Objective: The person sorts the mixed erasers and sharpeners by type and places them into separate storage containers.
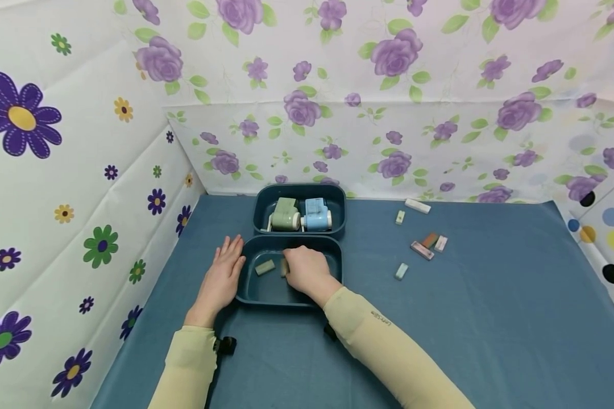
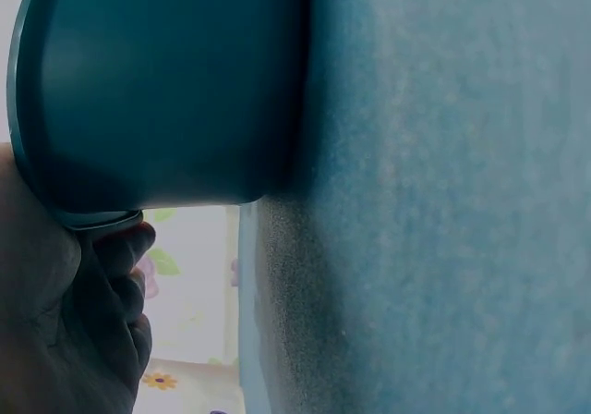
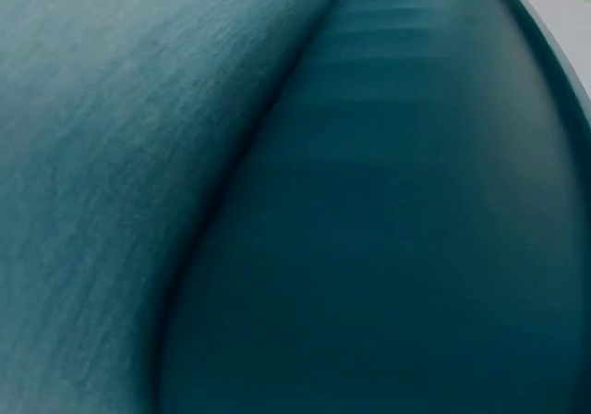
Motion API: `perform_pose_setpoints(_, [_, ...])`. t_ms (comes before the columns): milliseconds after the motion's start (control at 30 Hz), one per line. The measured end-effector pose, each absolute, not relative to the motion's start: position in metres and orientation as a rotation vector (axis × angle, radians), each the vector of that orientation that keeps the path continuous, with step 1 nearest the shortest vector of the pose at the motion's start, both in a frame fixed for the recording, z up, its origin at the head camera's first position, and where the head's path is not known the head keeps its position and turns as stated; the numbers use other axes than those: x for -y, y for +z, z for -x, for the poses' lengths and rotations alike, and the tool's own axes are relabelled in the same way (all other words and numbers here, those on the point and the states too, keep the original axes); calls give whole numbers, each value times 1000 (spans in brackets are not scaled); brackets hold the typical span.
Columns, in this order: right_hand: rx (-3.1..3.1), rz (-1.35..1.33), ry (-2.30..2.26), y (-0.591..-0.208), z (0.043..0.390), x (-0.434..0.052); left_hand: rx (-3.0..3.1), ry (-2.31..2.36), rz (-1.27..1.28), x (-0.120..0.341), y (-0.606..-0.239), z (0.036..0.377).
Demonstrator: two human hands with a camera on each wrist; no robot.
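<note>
My right hand (image 1: 309,271) reaches down into the front dark blue tray (image 1: 266,291) and pinches a small tan eraser (image 1: 283,268) against the tray floor. Left of it, a greenish eraser (image 1: 265,267) lies in the same tray. My left hand (image 1: 220,281) rests with extended fingers along the tray's left side, touching the rim. In the left wrist view the hand (image 2: 69,294) is at the tray's outer wall (image 2: 166,91). Only the tray's side (image 3: 388,248) and the cloth show in the right wrist view; the right hand is hidden there.
Behind stands another tray (image 1: 341,211) with a green crank pencil sharpener (image 1: 285,213) and a blue one (image 1: 316,215). On the blue cloth to the right lie several erasers, including a white one (image 1: 417,205) and a brown one (image 1: 430,240). Flowered sheets (image 1: 307,142) border the back and left.
</note>
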State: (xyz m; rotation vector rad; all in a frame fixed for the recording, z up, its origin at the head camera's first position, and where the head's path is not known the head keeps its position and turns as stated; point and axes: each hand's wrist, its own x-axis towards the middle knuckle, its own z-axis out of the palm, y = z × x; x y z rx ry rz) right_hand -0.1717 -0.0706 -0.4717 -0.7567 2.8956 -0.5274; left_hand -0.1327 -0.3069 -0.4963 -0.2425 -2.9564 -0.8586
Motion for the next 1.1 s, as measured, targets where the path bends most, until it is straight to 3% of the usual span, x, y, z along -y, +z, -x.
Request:
perform_pose_setpoints(533, [-2937, 841, -586, -464, 162, 57, 2955, -856, 241, 306, -495, 132])
perform_pose_setpoints(833, [-2829, 1182, -629, -449, 144, 3, 2961, -863, 241, 304, -495, 133])
perform_pose_setpoints(1100, [-2948, 1119, -666, -444, 139, -50, 2948, -864, 242, 305, -496, 132])
